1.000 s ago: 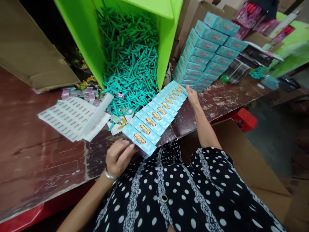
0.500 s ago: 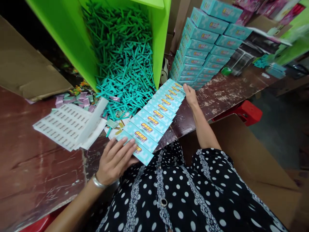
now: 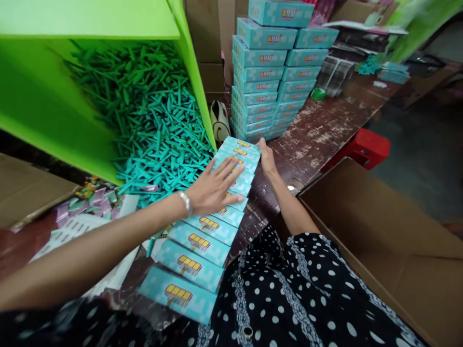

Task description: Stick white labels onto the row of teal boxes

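Note:
A row of overlapping light-blue cartons (image 3: 197, 243) with yellow logos slants across the table's front edge toward my body. My left hand (image 3: 219, 185) lies flat on the upper part of this row, fingers spread and pointing away from me. At the far right corner of the row, my right hand (image 3: 266, 156) holds the edge of the end carton. One fingertip shows there; the other fingers are mostly hidden. Whether the cartons are folded flat or filled cannot be made out.
Behind the row, a bright green bin (image 3: 197, 72) lies open, spilling small teal pieces (image 3: 162, 130). Stacked light-blue boxes (image 3: 265, 58) stand at the back. Printed sheets (image 3: 74, 231) lie left, a large cardboard box (image 3: 365, 231) and red stool (image 3: 369, 147) right.
My left hand has moved from the near end of the row up onto its far part. My right hand stays at the far corner. The head view has shifted.

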